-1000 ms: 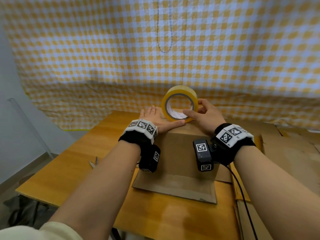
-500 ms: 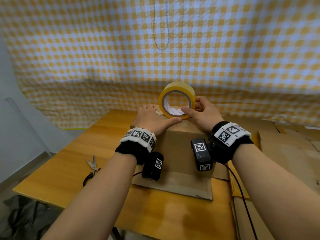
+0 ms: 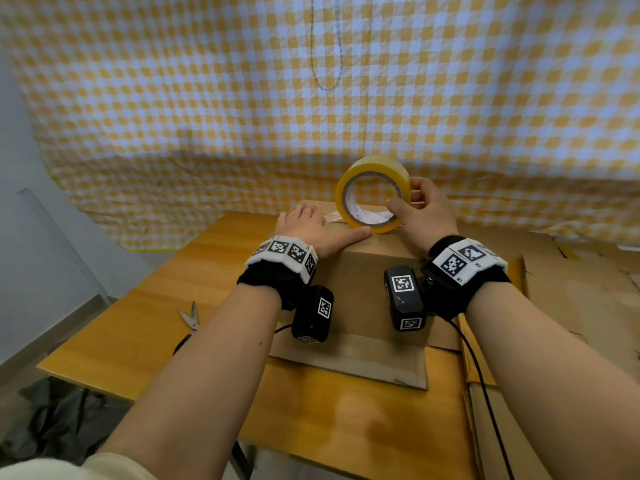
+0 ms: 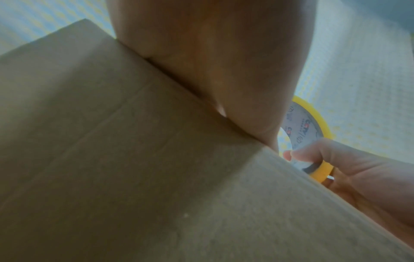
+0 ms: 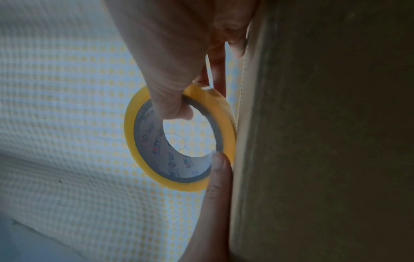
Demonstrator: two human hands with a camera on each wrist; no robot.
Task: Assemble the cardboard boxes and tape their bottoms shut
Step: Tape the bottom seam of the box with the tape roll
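Both my hands work atop the cardboard box [image 3: 363, 271] on the worktop [image 3: 145, 306]: my left hand [image 3: 311, 230] lies flat, fingers straight, pressing it; my right hand [image 3: 422, 216] grips the yellow tape roll [image 3: 372, 199], standing on the box's top.

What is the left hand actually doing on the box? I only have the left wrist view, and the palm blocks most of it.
Observer: In the head view the left hand lies flat on top of the box, fingers straight, thumb tip next to the tape roll.
Operator: Is any tape on the box?
Observer: A short pale strip seems to run from the roll along the box top to the left hand.
Operator: Is there anything to cut it with?
Observer: Scissors lie on the table left of the box, partly hidden by the left forearm.
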